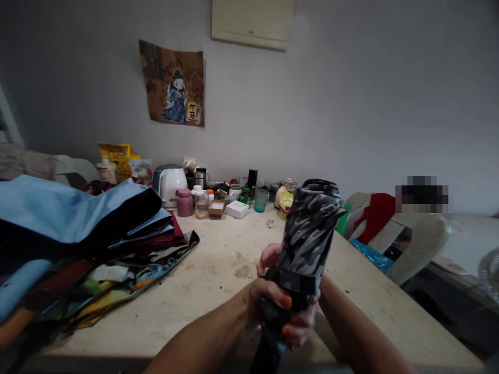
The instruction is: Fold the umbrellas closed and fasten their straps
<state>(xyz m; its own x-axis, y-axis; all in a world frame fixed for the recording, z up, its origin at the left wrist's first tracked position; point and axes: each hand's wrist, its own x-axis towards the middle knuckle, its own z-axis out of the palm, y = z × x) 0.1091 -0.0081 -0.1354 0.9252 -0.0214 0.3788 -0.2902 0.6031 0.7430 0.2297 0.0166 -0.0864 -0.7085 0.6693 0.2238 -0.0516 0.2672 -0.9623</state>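
A: Grey-and-black camouflage fabric, pleated and twisted into a fat roll: that is the folded camouflage umbrella [310,228], held tilted over the near edge of the pale, stained wooden counter [218,280].

B: Who has it?

A: Both hands. The left hand [273,301] has its grip closed round the umbrella's lower end, just under the black strap [298,283]. The right hand [302,324] is wrapped shut on the same end from the other side, fingers overlapping.

B: What might go wrong?

A: My guess is that the slick nylon could slide through the fingers and the pleats spring loose, since the roll looks only loosely bound above the strap. The dark handle [268,353] below the hands is mostly hidden, so I cannot tell how firmly it sits.

B: And around the umbrella?

A: Left of it, a soft heap of folded blue, black and patterned umbrella cloths [78,234] sags on the counter. Beyond the umbrella, by the wall, stand a rounded white plastic kettle [169,183], a squat mauve jar [184,202] and a flat white box [237,209]. Right of it, well apart, a beige plastic chair [413,244] carries red cloth.
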